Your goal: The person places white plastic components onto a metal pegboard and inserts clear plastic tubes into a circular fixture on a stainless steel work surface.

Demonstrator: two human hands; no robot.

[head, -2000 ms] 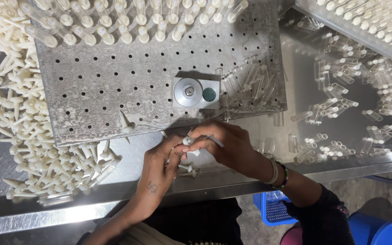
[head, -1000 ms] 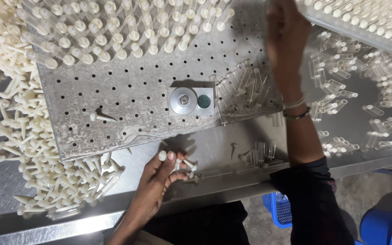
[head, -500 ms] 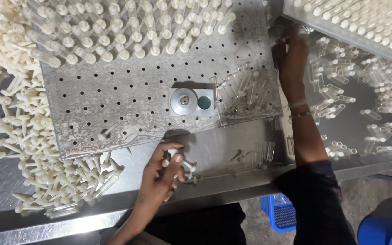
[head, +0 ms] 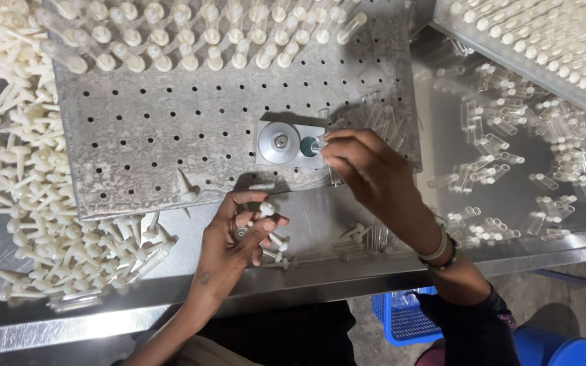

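My left hand [head: 239,237] rests on the steel table's near part, fingers curled around several small white plastic plugs [head: 266,210]. My right hand [head: 364,169] pinches a clear plastic tube [head: 315,144] and holds its end against the green socket [head: 308,146] of a small metal fixture [head: 281,142], which sits on the perforated metal plate [head: 171,142]. Finished capped tubes [head: 191,41] stand in the plate's far rows.
A heap of loose white plugs [head: 15,183] covers the left side of the steel table [head: 347,278]. Loose clear tubes [head: 510,149] lie scattered at the right. A second rack of capped tubes [head: 544,47] is at the top right. A blue basket [head: 401,315] sits below the table edge.
My right hand has come back from the far right with a clear tube and now holds it at the fixture. My left hand has stayed near the table edge, gripping plugs.
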